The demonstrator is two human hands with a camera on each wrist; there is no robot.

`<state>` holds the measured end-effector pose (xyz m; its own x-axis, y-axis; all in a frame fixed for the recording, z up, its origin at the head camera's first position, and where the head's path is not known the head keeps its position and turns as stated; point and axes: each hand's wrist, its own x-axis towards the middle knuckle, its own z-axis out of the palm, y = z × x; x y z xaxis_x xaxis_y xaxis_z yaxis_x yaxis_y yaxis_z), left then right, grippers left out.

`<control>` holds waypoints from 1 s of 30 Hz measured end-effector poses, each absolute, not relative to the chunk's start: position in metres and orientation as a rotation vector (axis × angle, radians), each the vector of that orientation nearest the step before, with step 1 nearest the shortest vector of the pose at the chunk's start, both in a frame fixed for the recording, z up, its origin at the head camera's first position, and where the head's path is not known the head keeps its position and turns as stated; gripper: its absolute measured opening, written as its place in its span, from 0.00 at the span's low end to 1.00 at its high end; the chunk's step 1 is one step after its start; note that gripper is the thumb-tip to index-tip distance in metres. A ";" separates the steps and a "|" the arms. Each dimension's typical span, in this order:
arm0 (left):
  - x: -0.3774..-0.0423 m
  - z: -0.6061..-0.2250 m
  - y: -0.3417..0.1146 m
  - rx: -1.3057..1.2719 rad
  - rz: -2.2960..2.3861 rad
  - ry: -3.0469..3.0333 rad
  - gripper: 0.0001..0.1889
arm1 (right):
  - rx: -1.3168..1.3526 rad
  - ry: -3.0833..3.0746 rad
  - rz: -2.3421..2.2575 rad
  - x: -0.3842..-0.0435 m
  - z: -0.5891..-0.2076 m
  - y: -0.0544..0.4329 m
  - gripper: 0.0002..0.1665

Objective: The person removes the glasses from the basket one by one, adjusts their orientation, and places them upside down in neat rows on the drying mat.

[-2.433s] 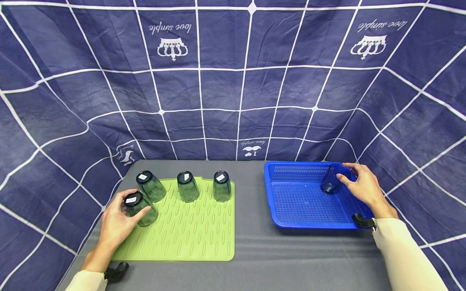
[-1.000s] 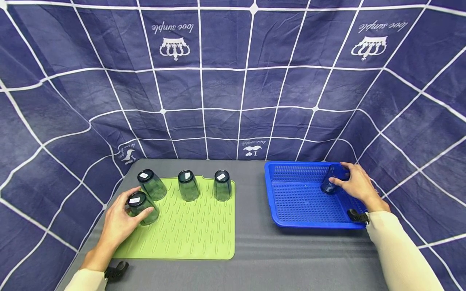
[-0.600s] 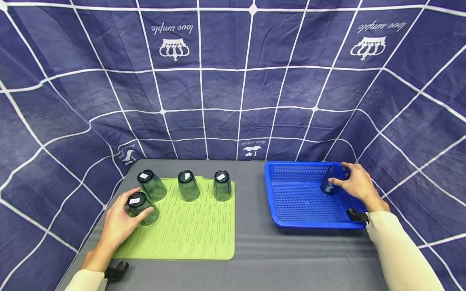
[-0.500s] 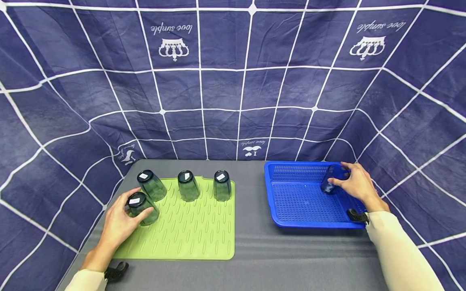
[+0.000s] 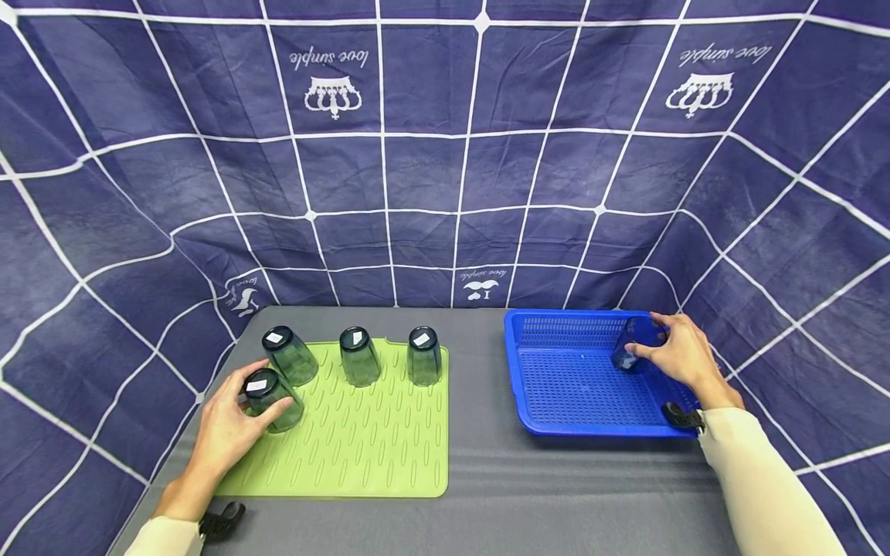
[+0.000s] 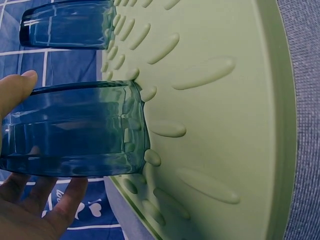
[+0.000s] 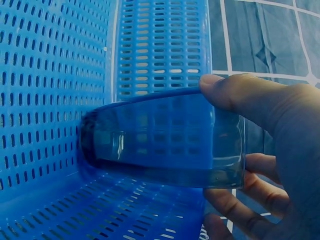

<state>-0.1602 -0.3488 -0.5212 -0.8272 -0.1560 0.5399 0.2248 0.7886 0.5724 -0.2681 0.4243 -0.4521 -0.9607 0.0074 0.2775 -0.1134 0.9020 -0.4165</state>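
My left hand (image 5: 229, 421) holds an upside-down drinking glass (image 5: 278, 409) at the left side of a green drying mat (image 5: 361, 455). Its thumb and fingers lie on opposite sides of that glass, whose rim meets the ridged mat in the left wrist view. Three more upturned glasses line the mat's back edge: a left one (image 5: 295, 361), a middle one (image 5: 360, 363) and a right one (image 5: 424, 363). At the far right, my right hand (image 5: 684, 355) grips another glass (image 7: 165, 142) near its rim. That one stands base down in the back right corner of a blue plastic basket (image 5: 514, 378).
A grey cloth (image 5: 480, 463) covers the table, and its strip between mat and basket separates the two. Behind and at both sides hangs a dark blue curtain (image 5: 424, 170) with white lines. Small white labels show on the bases of the upturned glasses.
Since the oldest frame, my right hand has moved slightly left and closer around the glass in the basket. My left hand keeps its hold; over the last half second both hands stay still.
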 end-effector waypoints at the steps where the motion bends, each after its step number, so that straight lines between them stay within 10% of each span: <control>1: -0.160 -0.521 -0.349 -0.051 -0.863 -2.394 0.47 | 0.078 -2.793 0.633 -0.268 -0.452 0.424 0.56; 30: -0.162 -0.520 -0.350 -0.047 -0.830 -2.416 0.47 | 0.049 -2.685 0.649 -0.257 -0.449 0.412 0.56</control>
